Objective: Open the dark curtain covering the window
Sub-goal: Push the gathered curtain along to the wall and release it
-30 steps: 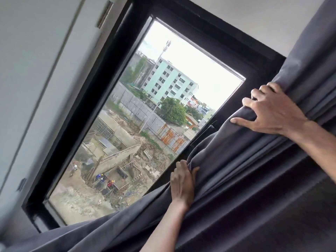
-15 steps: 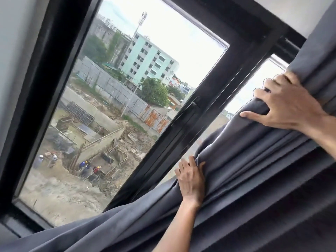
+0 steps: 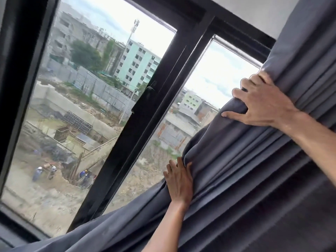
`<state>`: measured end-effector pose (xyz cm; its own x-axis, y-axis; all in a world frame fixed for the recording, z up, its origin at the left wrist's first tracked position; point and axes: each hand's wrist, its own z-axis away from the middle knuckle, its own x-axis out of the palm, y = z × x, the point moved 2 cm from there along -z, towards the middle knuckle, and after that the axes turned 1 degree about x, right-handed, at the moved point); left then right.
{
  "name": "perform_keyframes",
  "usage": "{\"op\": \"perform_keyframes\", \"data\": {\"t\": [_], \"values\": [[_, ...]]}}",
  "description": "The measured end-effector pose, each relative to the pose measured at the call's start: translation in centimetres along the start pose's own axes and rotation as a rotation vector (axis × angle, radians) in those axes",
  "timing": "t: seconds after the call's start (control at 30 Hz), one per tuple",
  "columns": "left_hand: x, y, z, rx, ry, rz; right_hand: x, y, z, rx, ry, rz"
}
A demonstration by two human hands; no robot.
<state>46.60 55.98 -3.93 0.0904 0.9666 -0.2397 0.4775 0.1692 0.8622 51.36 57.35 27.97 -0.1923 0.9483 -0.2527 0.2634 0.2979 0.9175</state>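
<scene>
The dark grey curtain (image 3: 245, 170) hangs bunched in folds over the right part of the black-framed window (image 3: 160, 110). My right hand (image 3: 261, 104) grips the curtain's leading edge high up, fingers curled into the fabric. Lower down, my left hand (image 3: 179, 182) presses flat against the same edge, fingers wrapped slightly around a fold. The left pane is fully uncovered. About half of the right pane shows. The view is tilted.
The window's black centre post (image 3: 145, 128) carries a latch handle (image 3: 149, 90). A white wall (image 3: 254, 11) runs above the frame. Outside lie a construction site and buildings. The curtain's lower hem (image 3: 91, 233) trails across the sill.
Both hands have dragged the curtain edge to the right. The centre post and part of the right pane are now uncovered. The view has shifted right.
</scene>
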Motion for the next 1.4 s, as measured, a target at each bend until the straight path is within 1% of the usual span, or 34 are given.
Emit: {"op": "perform_keyframes", "data": {"t": [0.13,0.27,0.37,0.53,0.9,1.1,1.27,1.4], "values": [[2.8,2.3,3.5,0.021,-0.012,0.008,1.3,1.8,4.4,0.006,-0.025,-0.018],[5.7,5.1,7.0,0.013,-0.064,0.016,2.8,3.7,9.1,0.004,-0.03,-0.041],[7.5,7.0,9.6,0.034,-0.052,0.036,4.2,5.3,12.6,0.012,-0.027,-0.069],[10.3,9.8,13.6,0.043,-0.086,0.052,5.9,7.5,17.9,0.021,-0.026,-0.088],[16.3,16.6,22.7,0.072,-0.181,0.103,8.7,12.3,29.6,0.056,-0.134,-0.063],[20.0,19.7,26.7,0.103,-0.233,0.121,10.9,14.8,35.4,0.066,-0.147,-0.038],[22.9,22.7,30.5,0.103,-0.303,0.155,12.9,17.0,40.6,0.088,-0.178,-0.051],[25.7,25.0,33.5,0.127,-0.395,0.177,14.3,18.7,44.9,0.114,-0.207,-0.04]]}}
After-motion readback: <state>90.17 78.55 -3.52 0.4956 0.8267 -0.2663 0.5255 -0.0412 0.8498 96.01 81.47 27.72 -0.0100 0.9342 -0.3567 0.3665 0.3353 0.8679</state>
